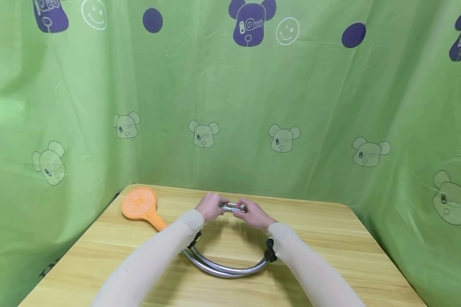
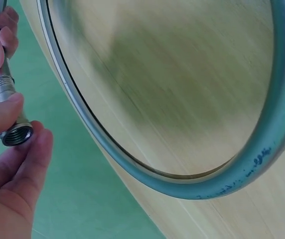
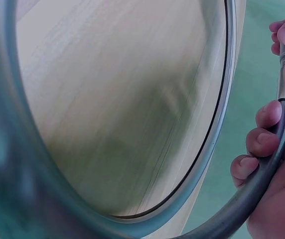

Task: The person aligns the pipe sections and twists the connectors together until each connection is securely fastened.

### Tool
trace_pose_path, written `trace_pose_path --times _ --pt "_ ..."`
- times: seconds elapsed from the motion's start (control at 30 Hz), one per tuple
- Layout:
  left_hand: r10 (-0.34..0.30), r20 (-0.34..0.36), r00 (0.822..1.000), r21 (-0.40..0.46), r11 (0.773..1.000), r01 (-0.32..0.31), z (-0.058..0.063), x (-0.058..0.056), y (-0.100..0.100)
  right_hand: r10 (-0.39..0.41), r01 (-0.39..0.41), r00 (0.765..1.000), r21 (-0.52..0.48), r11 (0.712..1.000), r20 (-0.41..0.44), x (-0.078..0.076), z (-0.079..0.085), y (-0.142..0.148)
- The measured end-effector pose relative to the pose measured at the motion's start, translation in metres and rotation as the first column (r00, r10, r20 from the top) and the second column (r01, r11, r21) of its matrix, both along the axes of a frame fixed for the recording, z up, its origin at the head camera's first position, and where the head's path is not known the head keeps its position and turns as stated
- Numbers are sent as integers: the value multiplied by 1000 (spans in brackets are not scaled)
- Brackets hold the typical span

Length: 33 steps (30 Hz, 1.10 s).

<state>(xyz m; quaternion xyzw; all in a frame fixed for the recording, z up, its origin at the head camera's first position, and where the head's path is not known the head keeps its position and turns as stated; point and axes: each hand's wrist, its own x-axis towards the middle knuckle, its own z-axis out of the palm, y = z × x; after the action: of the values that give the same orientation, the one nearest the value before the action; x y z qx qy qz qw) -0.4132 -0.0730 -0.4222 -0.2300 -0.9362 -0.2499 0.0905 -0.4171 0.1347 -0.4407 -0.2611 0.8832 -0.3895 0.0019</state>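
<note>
An orange shower head (image 1: pixel 139 203) lies at the table's far left, its handle passing behind the left sleeve. A silver shower hose (image 1: pixel 230 273) hangs in a loop below both hands. My left hand (image 1: pixel 210 207) pinches a metal hose fitting (image 2: pixel 17 133) between thumb and fingers; its hollow, internally threaded end faces the camera in the left wrist view. Beside it, my right hand (image 1: pixel 254 215) grips the hose just behind the fitting, with fingers (image 3: pixel 262 142) curled round it. Whether the hose joins the shower head is hidden by the left arm.
A wood-grain table (image 1: pixel 330 256) lies beneath the hands. Green curtains (image 1: pixel 238 89) printed with bear figures stand round its back and sides. Black straps (image 1: pixel 270 250) sit at the wrists, near the hose loop.
</note>
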Motion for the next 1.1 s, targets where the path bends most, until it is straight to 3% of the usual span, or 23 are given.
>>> trace_pose_path --times 0.23,0.53,0.87,1.1 --pt "-20 -15 1000 21 1000 20 0 0 -3 12 -12 1000 34 999 0 1 4 1" --pt "8 -43 999 -20 1000 -9 1 2 -4 14 -12 1000 76 997 -24 1 7 -1" --pt "14 -21 1000 -24 1000 -15 2 1 -5 3 1 999 101 995 -40 2 8 -4" --pt "23 -11 1000 -11 1000 -24 3 2 -5 -8 7 1000 60 998 22 3 8 -5"
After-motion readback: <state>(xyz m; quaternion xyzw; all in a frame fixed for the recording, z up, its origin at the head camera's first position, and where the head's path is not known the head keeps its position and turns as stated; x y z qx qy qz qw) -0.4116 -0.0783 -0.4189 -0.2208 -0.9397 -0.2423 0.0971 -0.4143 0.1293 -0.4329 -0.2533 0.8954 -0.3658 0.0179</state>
